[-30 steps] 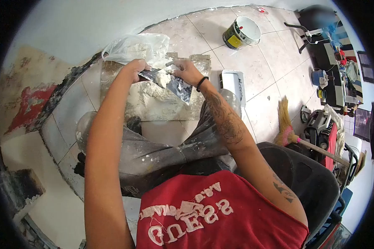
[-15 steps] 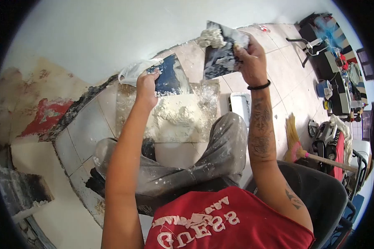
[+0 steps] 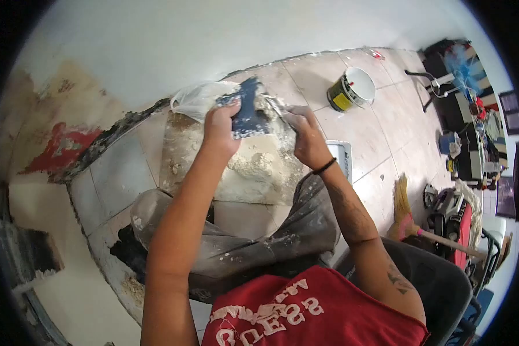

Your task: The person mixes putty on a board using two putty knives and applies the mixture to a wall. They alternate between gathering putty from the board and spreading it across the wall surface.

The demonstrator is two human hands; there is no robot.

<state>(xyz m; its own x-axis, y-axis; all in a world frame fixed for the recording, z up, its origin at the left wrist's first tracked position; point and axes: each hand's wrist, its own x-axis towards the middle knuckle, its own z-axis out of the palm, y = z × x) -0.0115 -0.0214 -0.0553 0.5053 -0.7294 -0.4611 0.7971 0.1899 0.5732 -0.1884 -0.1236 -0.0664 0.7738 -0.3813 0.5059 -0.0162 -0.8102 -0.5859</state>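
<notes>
My left hand (image 3: pixel 220 124) grips a dark blue, putty-smeared plate (image 3: pixel 248 109), held above the board. Close to its right side, my right hand (image 3: pixel 308 135) is closed on a second plate (image 3: pixel 278 109), seen nearly edge-on. Whitish putty (image 3: pixel 265 105) sits between the two plates. Below them lies a putty-covered board (image 3: pixel 176 144) on the floor, with a lumpy heap of cream putty (image 3: pixel 254 166) on it. A clear plastic bag (image 3: pixel 199 99) rests behind my left hand.
A white bucket with a yellow label (image 3: pixel 352 89) stands beyond my right hand. A white tray (image 3: pixel 343 155) lies right of the board. Farther right are a broom (image 3: pixel 402 202), a black chair (image 3: pixel 427 282) and a blue fan (image 3: pixel 462 72). The wall (image 3: pixel 155 40) rises ahead.
My right hand has moved left and down, bringing its plate beside the left one and turning it edge-on. The bucket it hid now shows. My left hand has shifted slightly right.
</notes>
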